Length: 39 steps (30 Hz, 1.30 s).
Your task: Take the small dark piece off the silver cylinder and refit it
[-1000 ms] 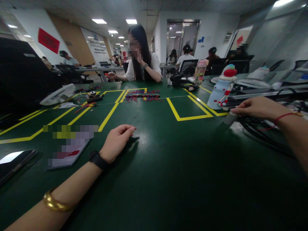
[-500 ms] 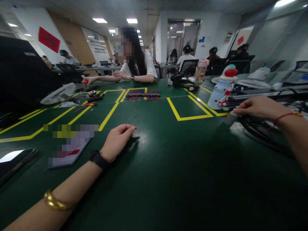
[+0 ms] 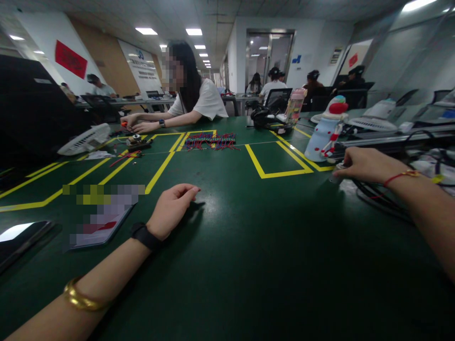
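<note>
My left hand (image 3: 171,208) rests on the green table (image 3: 249,265), fingers loosely curled and holding nothing; a black band and a gold bangle sit on that arm. My right hand (image 3: 366,163) lies at the right edge of the table, its fingers closed over a small grey cylindrical object (image 3: 337,176) beside a bundle of black cables (image 3: 380,196). A red string bracelet circles that wrist. How firmly the fingers grip the object is partly hidden.
A pale blue bottle with a red cap (image 3: 324,130) stands just beyond my right hand. A phone (image 3: 97,227) lies left of my left hand. Red and blue wires (image 3: 211,140) lie mid-table. A person (image 3: 185,102) works across the table, left of a small fan (image 3: 85,139).
My right hand has slid slightly left and down with the grey object. The person opposite has leaned left, reaching both hands toward the parts there. My left hand has not moved.
</note>
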{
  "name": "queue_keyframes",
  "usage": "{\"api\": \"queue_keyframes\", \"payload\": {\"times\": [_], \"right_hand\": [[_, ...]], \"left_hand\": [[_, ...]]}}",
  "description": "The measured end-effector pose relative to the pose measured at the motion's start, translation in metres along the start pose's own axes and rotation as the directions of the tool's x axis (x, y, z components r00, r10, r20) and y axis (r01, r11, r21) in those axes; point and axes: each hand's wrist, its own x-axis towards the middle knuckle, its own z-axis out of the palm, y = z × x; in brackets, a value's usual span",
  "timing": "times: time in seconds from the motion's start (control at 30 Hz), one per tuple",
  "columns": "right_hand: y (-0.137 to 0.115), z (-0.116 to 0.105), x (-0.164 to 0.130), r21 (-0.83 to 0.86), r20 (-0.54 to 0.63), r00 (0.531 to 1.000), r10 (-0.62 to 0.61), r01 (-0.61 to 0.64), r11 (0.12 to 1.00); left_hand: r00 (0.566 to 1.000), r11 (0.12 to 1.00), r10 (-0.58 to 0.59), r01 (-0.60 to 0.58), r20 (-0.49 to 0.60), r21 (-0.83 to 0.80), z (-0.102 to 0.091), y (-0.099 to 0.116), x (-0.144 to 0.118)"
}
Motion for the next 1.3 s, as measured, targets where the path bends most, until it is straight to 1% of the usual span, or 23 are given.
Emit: {"api": "queue_keyframes", "payload": {"times": [0.07,0.13,0.17,0.2,0.27,0.3,0.33,0.37,0.4,0.43,0.5,0.53,0.6,0.63,0.7,0.77,0.83,0.93,1.07,1.13,1.17,1.23,1.3], "right_hand": [[-0.015,-0.002,-0.007,0.081,-0.118,0.991,-0.066,0.076,0.994],[-0.04,-0.006,-0.021,0.254,-0.212,0.964,-0.163,0.216,0.943],[-0.057,-0.008,-0.031,0.364,-0.241,0.946,-0.217,0.296,0.883],[-0.076,-0.008,-0.042,0.478,-0.256,0.926,-0.277,0.371,0.796],[-0.115,-0.007,-0.069,0.662,-0.274,0.874,-0.401,0.474,0.581],[-0.134,-0.004,-0.083,0.714,-0.287,0.841,-0.458,0.507,0.483],[-0.151,-0.001,-0.096,0.74,-0.308,0.809,-0.501,0.535,0.407],[-0.165,0.003,-0.107,0.75,-0.327,0.778,-0.536,0.558,0.354],[-0.177,0.007,-0.117,0.749,-0.342,0.753,-0.562,0.58,0.322],[-0.186,0.011,-0.124,0.741,-0.354,0.736,-0.577,0.598,0.307],[-0.195,0.019,-0.131,0.73,-0.364,0.722,-0.589,0.614,0.301],[-0.197,0.022,-0.132,0.734,-0.363,0.723,-0.587,0.61,0.297],[-0.197,0.027,-0.131,0.766,-0.349,0.741,-0.574,0.578,0.28],[-0.196,0.028,-0.129,0.788,-0.335,0.751,-0.569,0.554,0.268],[-0.195,0.03,-0.127,0.822,-0.309,0.767,-0.562,0.513,0.248],[-0.195,0.03,-0.127,0.837,-0.295,0.771,-0.564,0.494,0.238],[-0.196,0.029,-0.127,0.841,-0.288,0.769,-0.571,0.489,0.233],[-0.197,0.028,-0.128,0.844,-0.285,0.764,-0.58,0.486,0.226],[-0.198,0.028,-0.129,0.829,-0.309,0.759,-0.573,0.51,0.23],[-0.197,0.028,-0.129,0.814,-0.327,0.764,-0.556,0.526,0.246],[-0.197,0.028,-0.129,0.809,-0.335,0.768,-0.546,0.532,0.252],[-0.197,0.028,-0.129,0.808,-0.343,0.774,-0.532,0.532,0.254],[-0.196,0.029,-0.128,0.812,-0.344,0.775,-0.53,0.529,0.247]], "left_hand": [[1.0,1.0,0.005,-0.005,-0.012,0.008,0.0,0.0,0.0],[1.0,1.0,0.002,-0.002,-0.024,0.016,0.001,0.001,0.0],[1.0,1.0,-0.001,0.001,-0.026,0.018,0.001,0.002,0.0],[1.0,1.0,-0.003,0.003,-0.023,0.019,0.001,0.002,0.0],[1.0,1.0,0.0,0.001,-0.016,0.02,0.001,0.002,-0.001],[1.0,1.0,0.005,-0.005,-0.015,0.02,0.001,0.002,-0.001],[1.0,1.0,0.011,-0.011,-0.017,0.02,0.001,0.001,0.0],[1.0,1.0,0.017,-0.017,-0.018,0.022,0.001,0.0,0.0],[1.0,0.999,0.021,-0.021,-0.019,0.029,0.0,0.0,0.001],[1.0,0.999,0.026,-0.026,-0.016,0.043,0.0,-0.001,0.001],[0.999,0.994,0.05,-0.05,0.005,0.095,0.0,0.003,-0.001],[0.997,0.988,0.081,-0.082,0.016,0.132,0.0,0.007,-0.003],[0.979,0.959,0.195,-0.202,0.057,0.201,0.003,0.02,-0.011],[0.958,0.93,0.277,-0.288,0.081,0.227,0.006,0.028,-0.017],[0.896,0.879,0.401,-0.435,0.191,0.196,0.014,0.047,-0.03],[0.859,0.859,0.438,-0.487,0.267,0.158,0.023,0.063,-0.041],[0.848,0.856,0.447,-0.498,0.285,0.138,0.03,0.073,-0.048],[0.854,0.859,0.452,-0.495,0.258,0.132,0.036,0.079,-0.052],[0.87,0.862,0.464,-0.486,0.166,0.141,0.033,0.079,-0.051],[0.888,0.877,0.442,-0.457,0.128,0.147,0.03,0.076,-0.05],[0.899,0.888,0.415,-0.434,0.141,0.151,0.03,0.073,-0.049],[0.908,0.906,0.349,-0.39,0.229,0.165,0.031,0.065,-0.048],[0.894,0.902,0.308,-0.383,0.327,0.197,0.034,0.055,-0.047]]}}
